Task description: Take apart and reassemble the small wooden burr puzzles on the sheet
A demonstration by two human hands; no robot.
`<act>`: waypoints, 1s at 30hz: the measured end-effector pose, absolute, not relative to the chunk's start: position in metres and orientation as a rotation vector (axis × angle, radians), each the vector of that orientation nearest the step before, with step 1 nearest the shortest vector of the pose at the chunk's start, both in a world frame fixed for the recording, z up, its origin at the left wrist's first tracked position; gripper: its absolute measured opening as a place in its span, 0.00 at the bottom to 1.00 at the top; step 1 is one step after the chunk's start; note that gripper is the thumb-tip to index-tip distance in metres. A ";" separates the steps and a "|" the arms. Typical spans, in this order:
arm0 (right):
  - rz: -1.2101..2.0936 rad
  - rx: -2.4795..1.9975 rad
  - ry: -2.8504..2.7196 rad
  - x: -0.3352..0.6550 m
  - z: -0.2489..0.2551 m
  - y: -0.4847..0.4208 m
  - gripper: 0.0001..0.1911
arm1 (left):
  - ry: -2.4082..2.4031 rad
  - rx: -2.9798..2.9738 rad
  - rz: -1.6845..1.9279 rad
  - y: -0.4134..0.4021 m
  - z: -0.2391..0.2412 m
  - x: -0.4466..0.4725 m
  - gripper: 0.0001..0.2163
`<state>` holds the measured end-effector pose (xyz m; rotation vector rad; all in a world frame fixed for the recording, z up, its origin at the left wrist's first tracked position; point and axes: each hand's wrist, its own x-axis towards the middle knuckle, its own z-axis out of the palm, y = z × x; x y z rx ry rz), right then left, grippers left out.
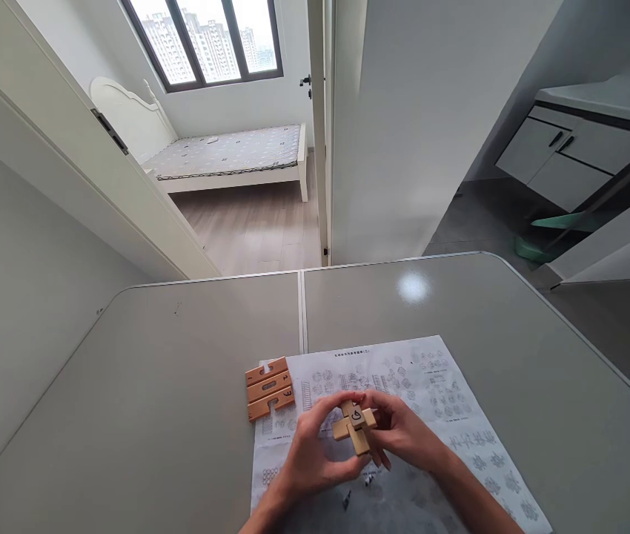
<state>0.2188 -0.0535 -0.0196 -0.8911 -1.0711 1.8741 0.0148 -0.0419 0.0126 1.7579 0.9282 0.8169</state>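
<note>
My left hand and my right hand are both closed around a small cross of interlocked wooden puzzle pieces, held just above a printed instruction sheet. A dark mark shows on the cross's top face. Three more notched, numbered wooden pieces lie side by side on the sheet's left corner, a little beyond my left hand.
The grey folding table has a seam down its middle. Two small dark bits lie on the sheet near my wrists. Beyond the table an open doorway shows a bedroom with a bed; cabinets stand at right.
</note>
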 end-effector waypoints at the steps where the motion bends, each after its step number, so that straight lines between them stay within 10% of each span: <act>1: 1.879 -0.897 -1.067 0.219 -0.019 -0.053 0.20 | 0.939 1.748 0.817 -0.042 0.012 0.015 0.35; 30: 1.879 -0.820 -1.079 0.219 -0.020 -0.053 0.20 | 0.936 1.570 0.793 -0.037 0.023 0.016 0.27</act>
